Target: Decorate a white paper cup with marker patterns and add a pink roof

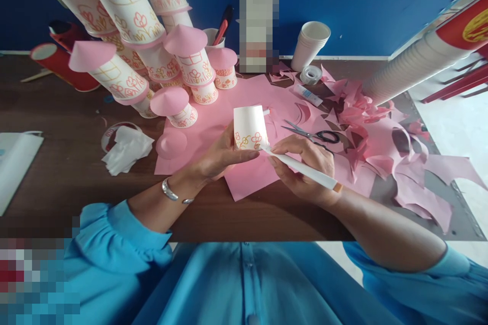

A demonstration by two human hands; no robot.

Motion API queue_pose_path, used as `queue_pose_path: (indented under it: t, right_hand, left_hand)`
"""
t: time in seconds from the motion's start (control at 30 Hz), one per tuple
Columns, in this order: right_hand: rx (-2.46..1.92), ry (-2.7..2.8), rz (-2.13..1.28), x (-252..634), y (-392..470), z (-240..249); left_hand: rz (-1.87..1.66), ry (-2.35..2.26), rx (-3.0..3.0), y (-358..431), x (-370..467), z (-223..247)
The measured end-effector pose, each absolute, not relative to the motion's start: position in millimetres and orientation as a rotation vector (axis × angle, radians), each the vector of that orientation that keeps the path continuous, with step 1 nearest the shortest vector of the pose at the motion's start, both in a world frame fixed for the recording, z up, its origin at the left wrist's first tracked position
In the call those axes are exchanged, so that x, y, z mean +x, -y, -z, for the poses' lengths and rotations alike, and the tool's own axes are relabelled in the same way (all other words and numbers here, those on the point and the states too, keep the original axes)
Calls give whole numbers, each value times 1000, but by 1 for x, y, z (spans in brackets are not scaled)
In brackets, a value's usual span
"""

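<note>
My left hand [221, 156] holds a white paper cup [249, 124] upside down, its wide rim low, with red and yellow flowers drawn near that rim. In my right hand [305, 167] is a long white tool [305, 170] with an orange end, pinched between thumb and fingers. The tool's tip meets the cup's lower right edge or lies right beside it; which one is hard to tell. Beneath both hands lies a pink paper sheet [247, 190]. Open scissors [305, 132] with black handles rest just beyond my right hand.
Decorated cup towers with pink cone roofs [186, 40] stand at the back left. A crumpled white tissue [127, 150] lies left. Pink scraps [381, 150], clear tape [310, 75] and a glue tube [308, 95] are right, near stacked cups [310, 43] and a long cup stack [407, 63].
</note>
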State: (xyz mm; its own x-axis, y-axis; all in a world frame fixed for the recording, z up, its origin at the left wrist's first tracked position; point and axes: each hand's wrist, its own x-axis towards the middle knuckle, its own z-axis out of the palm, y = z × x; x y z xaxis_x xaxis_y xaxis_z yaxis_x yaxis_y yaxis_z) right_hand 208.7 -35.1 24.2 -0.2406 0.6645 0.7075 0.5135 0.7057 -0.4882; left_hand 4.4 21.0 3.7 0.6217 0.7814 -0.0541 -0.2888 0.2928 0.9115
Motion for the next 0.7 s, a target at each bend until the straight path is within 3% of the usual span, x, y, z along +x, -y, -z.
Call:
queue_pose_path:
  t: [0.7]
  right_hand:
    - [-904, 1915, -159, 209, 39, -29]
  left_hand:
    - [-822, -597, 1110, -22, 6, -1]
